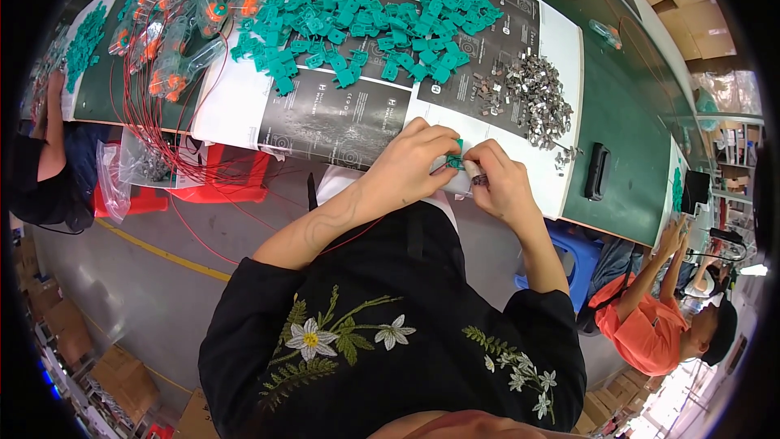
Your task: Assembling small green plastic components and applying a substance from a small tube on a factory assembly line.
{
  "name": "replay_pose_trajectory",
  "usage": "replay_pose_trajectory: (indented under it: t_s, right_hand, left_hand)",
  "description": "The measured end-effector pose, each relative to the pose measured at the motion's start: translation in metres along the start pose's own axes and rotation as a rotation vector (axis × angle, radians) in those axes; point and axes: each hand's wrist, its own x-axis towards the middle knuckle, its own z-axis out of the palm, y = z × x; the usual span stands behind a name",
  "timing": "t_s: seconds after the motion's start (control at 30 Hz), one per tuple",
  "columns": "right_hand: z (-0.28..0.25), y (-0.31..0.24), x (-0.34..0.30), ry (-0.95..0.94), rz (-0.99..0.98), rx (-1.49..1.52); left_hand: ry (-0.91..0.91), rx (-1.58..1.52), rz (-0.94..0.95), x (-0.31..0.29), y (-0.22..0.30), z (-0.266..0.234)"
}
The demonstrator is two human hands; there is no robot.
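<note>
At the table's near edge, my left hand [413, 161] pinches a small green plastic part [453, 161] between thumb and fingers. My right hand [505, 185] is closed right beside it, its fingertips meeting the part. Several small dark metal pieces [480, 180] show tucked in the right fingers. Something pale covers a fingertip there. Beyond both hands spreads a large heap of the same green plastic parts [374, 12]. To the right of it lies a pile of small metal pieces [540, 102]. How the metal and the green part touch is hidden by the fingers.
Clear-bodied items with orange ends [175, 32] and trailing red wires [154, 134] lie at the left. A black object [598, 171] rests on the green tabletop [605, 97]. A blue stool [573, 260] and a person in orange [650, 321] are at the right; another person sits left.
</note>
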Motion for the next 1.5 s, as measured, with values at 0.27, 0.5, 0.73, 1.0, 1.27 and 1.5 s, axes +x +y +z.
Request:
replay_pose_trajectory:
  t_s: [0.27, 0.5, 0.73, 1.0, 1.27, 1.5]
  right_hand:
    - [-0.001, 0.005, -0.001, -0.062, -0.046, -0.040]
    - [-0.010, 0.009, 0.010, -0.180, -0.025, -0.025]
    - [-0.026, -0.009, 0.008, -0.101, 0.034, 0.283]
    - [0.036, -0.018, -0.021, 0.193, -0.553, 0.340]
    - [0.073, -0.007, -0.025, 0.319, -0.640, 0.325]
    - [0.089, -0.011, -0.018, 0.379, -0.693, 0.305]
  left_hand:
    - [0.022, -0.014, 0.010, -0.001, 0.001, 0.003]
    - [0.008, -0.005, 0.020, -0.001, 0.002, 0.002]
    - [0.047, 0.126, 0.068, -0.010, 0.009, 0.005]
    - [0.003, 0.263, 0.178, -0.014, 0.006, 0.001]
    - [-0.079, 0.486, 0.309, -0.009, 0.007, -0.005]
    - [-0.202, 0.543, 0.332, -0.009, 0.011, -0.013]
